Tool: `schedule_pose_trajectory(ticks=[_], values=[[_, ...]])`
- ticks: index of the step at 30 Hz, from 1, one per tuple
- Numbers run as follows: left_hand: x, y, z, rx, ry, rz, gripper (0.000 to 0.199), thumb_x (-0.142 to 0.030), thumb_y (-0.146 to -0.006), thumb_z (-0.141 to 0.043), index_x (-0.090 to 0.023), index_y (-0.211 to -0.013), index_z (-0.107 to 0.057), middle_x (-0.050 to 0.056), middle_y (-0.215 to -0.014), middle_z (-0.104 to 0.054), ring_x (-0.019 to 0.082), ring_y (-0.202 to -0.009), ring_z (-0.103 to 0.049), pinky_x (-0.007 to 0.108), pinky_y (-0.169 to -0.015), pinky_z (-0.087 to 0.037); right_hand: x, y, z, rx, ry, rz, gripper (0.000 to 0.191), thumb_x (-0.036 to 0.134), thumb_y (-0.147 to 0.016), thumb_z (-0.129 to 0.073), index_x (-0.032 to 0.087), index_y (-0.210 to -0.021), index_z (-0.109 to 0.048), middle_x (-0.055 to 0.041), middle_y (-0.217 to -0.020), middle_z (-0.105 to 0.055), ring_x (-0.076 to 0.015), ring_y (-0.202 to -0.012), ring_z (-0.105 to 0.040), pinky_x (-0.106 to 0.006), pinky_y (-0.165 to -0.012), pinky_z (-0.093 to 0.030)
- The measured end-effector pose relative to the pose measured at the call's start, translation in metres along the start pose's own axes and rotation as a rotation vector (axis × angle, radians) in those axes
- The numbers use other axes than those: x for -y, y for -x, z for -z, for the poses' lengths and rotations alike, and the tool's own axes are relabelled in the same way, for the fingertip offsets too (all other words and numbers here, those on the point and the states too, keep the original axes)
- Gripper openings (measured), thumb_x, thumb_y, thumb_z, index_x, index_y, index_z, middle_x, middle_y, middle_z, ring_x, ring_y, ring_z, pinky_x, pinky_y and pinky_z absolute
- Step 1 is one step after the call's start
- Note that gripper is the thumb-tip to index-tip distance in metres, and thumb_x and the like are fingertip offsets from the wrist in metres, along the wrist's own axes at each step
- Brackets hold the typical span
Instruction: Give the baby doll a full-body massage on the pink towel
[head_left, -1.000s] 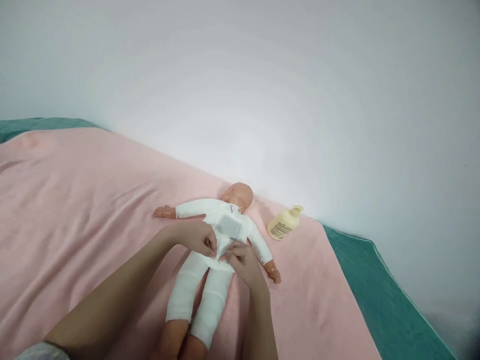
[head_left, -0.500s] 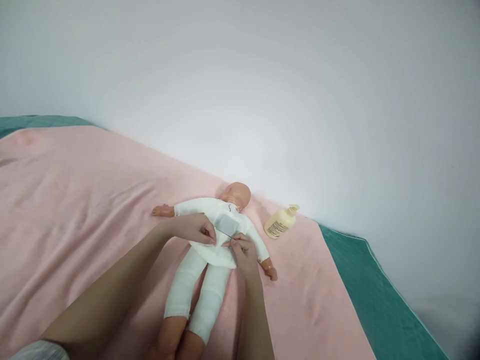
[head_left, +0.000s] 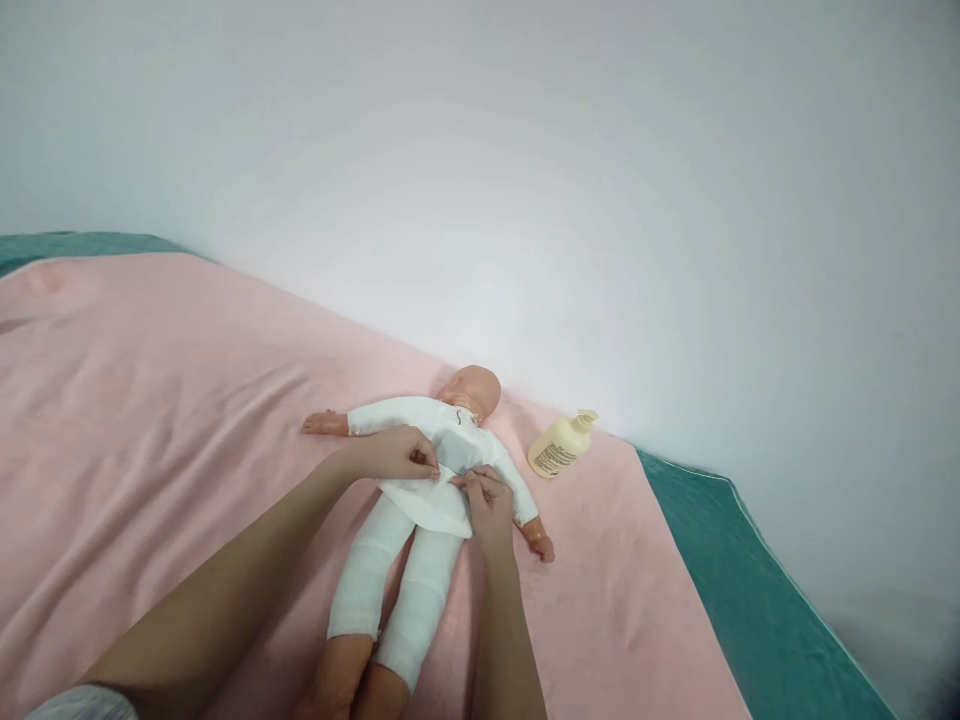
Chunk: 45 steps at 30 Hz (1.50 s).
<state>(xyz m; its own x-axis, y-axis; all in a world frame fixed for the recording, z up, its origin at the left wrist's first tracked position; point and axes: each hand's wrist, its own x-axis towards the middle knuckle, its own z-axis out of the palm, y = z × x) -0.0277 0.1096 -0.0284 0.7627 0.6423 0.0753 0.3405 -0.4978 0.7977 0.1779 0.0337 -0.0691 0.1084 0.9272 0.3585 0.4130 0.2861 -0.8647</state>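
A doll (head_left: 409,505) with a white cloth body and brown plastic limbs lies on the pink blanket, its bald head (head_left: 480,388) at the far end. On its torso is a grey square patch (head_left: 456,453). My left hand (head_left: 405,455) is closed in a pinch at the patch's lower left, on the edge of the white cloth. Just to the right, my right hand (head_left: 486,498) pinches the same cloth below the patch. A strip of white edge shows between the fingertips. What lies under the fingers is hidden.
A pale yellow pump bottle (head_left: 559,447) stands right of the doll, close to the white wall (head_left: 487,180). The pink blanket (head_left: 150,400) has creases at the left. Green cloth (head_left: 739,560) shows beyond it at the right and far left.
My left hand has shifted slightly right and my right hand slightly up and left, so they are closer together. The white edge now covers the patch's lower part.
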Motion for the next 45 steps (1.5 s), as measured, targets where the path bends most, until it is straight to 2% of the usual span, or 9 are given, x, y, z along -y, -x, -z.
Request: schedule_pose_trajectory(ticks=[6, 11, 18, 21, 24, 27, 29, 36, 45], values=[[-0.003, -0.002, -0.007, -0.064, -0.031, -0.014, 0.028, -0.037, -0.08, -0.059, -0.014, -0.079, -0.075, 0.004, -0.066, -0.066, 0.016, -0.056, -0.05, 0.026, -0.052, -0.032, 0.0, 0.0, -0.001, 0.016, 0.013, 0.008, 0.029, 0.024, -0.087, -0.05, 0.021, -0.073, -0.074, -0.0018, -0.075, -0.062, -0.0164, -0.073, -0.058, -0.027, -0.068, -0.042], [-0.007, -0.006, -0.011, -0.189, -0.097, -0.062, 0.027, -0.033, -0.082, -0.052, -0.015, -0.077, -0.072, 0.004, -0.069, -0.067, 0.018, -0.061, -0.052, 0.027, -0.056, -0.035, -0.002, 0.0, 0.0, -0.075, 0.002, 0.035, 0.03, 0.029, -0.09, -0.048, 0.02, -0.077, -0.073, -0.0029, -0.08, -0.063, -0.0177, -0.077, -0.06, -0.029, -0.07, -0.044], [-0.008, -0.015, -0.023, -0.248, -0.189, -0.136, 0.024, -0.029, -0.084, -0.052, -0.018, -0.066, -0.063, 0.002, -0.067, -0.064, 0.016, -0.063, -0.053, 0.027, -0.058, -0.036, -0.001, -0.004, -0.002, -0.028, 0.14, 0.08, 0.029, 0.024, -0.09, -0.047, 0.021, -0.073, -0.071, -0.0028, -0.08, -0.065, -0.0184, -0.081, -0.06, -0.03, -0.076, -0.043], [-0.006, -0.021, -0.028, -0.343, -0.191, -0.159, 0.03, -0.031, -0.089, -0.048, -0.018, -0.063, -0.056, 0.001, -0.064, -0.058, 0.016, -0.063, -0.052, 0.028, -0.059, -0.036, 0.003, -0.018, -0.002, -0.125, 0.14, 0.103, 0.034, 0.031, -0.092, -0.045, 0.02, -0.07, -0.068, -0.0027, -0.076, -0.063, -0.0184, -0.078, -0.059, -0.03, -0.075, -0.042], [0.0, -0.026, -0.028, -0.474, -0.223, -0.194, 0.031, -0.035, -0.093, -0.043, -0.018, -0.071, -0.056, 0.002, -0.072, -0.06, 0.019, -0.074, -0.055, 0.031, -0.068, -0.041, 0.004, -0.036, -0.005, -0.252, 0.16, 0.122, 0.035, 0.033, -0.094, -0.042, 0.019, -0.074, -0.066, -0.0042, -0.081, -0.063, -0.0193, -0.082, -0.058, -0.031, -0.079, -0.042], [0.009, -0.029, -0.027, -0.601, -0.278, -0.255, 0.023, -0.035, -0.095, -0.044, -0.019, -0.096, -0.06, 0.006, -0.098, -0.065, 0.022, -0.098, -0.055, 0.036, -0.089, -0.041, 0.0, -0.051, -0.011, -0.231, 0.234, 0.104, 0.036, 0.034, -0.095, -0.039, 0.019, -0.074, -0.064, -0.0062, -0.083, -0.065, -0.0209, -0.085, -0.058, -0.032, -0.081, -0.04], [0.014, -0.031, -0.027, -0.598, -0.315, -0.242, 0.024, -0.036, -0.095, -0.045, -0.019, -0.106, -0.058, 0.007, -0.108, -0.065, 0.023, -0.106, -0.054, 0.038, -0.094, -0.039, -0.004, -0.055, -0.015, -0.195, 0.303, 0.085, 0.038, 0.034, -0.095, -0.037, 0.019, -0.072, -0.063, -0.0071, -0.081, -0.065, -0.022, -0.084, -0.057, -0.033, -0.08, -0.039], [0.02, -0.035, -0.031, -0.501, -0.41, -0.168, 0.029, -0.043, -0.095, -0.043, -0.019, -0.098, -0.059, 0.006, -0.104, -0.067, 0.024, -0.104, -0.055, 0.041, -0.094, -0.04, -0.007, -0.05, -0.02, -0.141, 0.439, 0.106, 0.035, 0.028, -0.094, -0.035, 0.019, -0.072, -0.06, -0.0083, -0.079, -0.064, -0.0233, -0.082, -0.054, -0.034, -0.077, -0.037], [0.021, -0.032, -0.032, -0.506, -0.373, -0.18, 0.034, -0.044, -0.095, -0.042, -0.018, -0.114, -0.053, 0.011, -0.118, -0.061, 0.026, -0.113, -0.055, 0.043, -0.1, -0.038, -0.006, -0.043, -0.02, -0.162, 0.313, 0.203, 0.025, 0.028, -0.092, -0.042, 0.018, -0.099, -0.063, -0.0099, -0.103, -0.064, -0.0233, -0.102, -0.053, -0.037, -0.092, -0.038]])
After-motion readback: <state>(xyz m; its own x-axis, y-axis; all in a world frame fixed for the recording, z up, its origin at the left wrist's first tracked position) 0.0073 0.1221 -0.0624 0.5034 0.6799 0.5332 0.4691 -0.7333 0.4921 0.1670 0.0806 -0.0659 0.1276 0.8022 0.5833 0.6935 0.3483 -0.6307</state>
